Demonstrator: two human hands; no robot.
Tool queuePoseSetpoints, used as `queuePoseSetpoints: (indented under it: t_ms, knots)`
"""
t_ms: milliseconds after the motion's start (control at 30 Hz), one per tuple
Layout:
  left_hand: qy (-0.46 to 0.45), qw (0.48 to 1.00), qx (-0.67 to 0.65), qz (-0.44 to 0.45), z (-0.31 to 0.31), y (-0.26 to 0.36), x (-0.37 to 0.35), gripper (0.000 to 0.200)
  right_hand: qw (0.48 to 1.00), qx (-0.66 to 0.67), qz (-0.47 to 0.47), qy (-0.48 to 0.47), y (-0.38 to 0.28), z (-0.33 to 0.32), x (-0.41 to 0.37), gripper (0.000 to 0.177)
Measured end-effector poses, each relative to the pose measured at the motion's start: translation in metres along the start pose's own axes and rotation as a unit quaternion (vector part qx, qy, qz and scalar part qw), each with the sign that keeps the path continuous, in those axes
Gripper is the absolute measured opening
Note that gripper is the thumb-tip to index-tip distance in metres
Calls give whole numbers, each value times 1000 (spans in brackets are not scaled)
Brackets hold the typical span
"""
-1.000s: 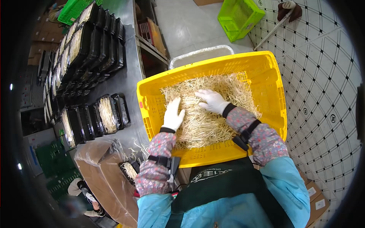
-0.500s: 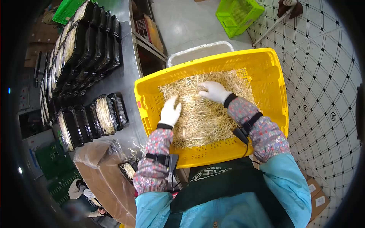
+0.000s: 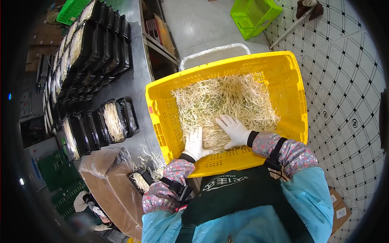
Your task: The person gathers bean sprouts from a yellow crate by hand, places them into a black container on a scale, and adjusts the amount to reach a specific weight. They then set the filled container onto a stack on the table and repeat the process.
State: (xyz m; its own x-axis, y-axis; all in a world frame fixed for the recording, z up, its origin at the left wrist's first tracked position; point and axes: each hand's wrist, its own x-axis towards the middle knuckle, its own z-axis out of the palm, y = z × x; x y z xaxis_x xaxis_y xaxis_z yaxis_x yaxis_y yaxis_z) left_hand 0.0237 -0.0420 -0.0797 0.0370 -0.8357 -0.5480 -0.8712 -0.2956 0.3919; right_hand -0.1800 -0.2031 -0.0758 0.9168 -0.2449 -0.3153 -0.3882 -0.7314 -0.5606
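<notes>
A yellow perforated crate (image 3: 223, 165) stands in front of me, its floor covered with a layer of pale, thin sprouts (image 3: 227, 97). Both hands wear white gloves and rest on the sprouts near the crate's closest side. My left hand (image 3: 195, 144) lies at the near left, fingers pointing forward and thumb stretched toward the other hand. To its right, my right hand (image 3: 235, 130) is spread on the sprouts, with thumb and fingers apart. Whether any sprouts are caught under the palms is hidden.
Black trays (image 3: 97, 44) of sprouts are stacked on the metal table (image 3: 139, 69) at left. A brown carton (image 3: 109, 190) and a part-filled tray (image 3: 139, 181) sit nearer. Green crate (image 3: 253, 18) and white tub (image 3: 214, 54) lie beyond. Another person (image 3: 87, 210) is at lower left.
Both hands have moved back toward my body across the sprouts, from the middle of the crate to its near side. More of the sprouts at the far side show now.
</notes>
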Motion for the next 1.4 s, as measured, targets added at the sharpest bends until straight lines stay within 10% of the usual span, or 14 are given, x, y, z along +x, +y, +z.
queuePoseSetpoints:
  t_ms: [300, 667, 967, 1200, 1233, 1400]
  knots:
    - [46, 996, 18, -71, 5, 11, 15, 137, 997, -62, 36, -29, -1, -5, 30, 137]
    - [-18, 987, -67, -144, -24, 11, 21, 61, 997, 49, 53, 15, 13, -4, 47, 55]
    - [21, 994, 104, 3, -48, 13, -36, 49, 957, 123, 112, 238, 59, -41, 16, 43]
    - [-53, 992, 46, 102, -59, 58, -25, 82, 994, 9, 45, 95, 2, -36, 54, 59]
    - [-40, 993, 3, 110, -60, 57, -22, 83, 998, 14, 53, 4, 1, -25, 59, 93]
    - [113, 985, -23, 129, -71, 32, 24, 109, 997, 1, 73, 1, 9, -4, 45, 144]
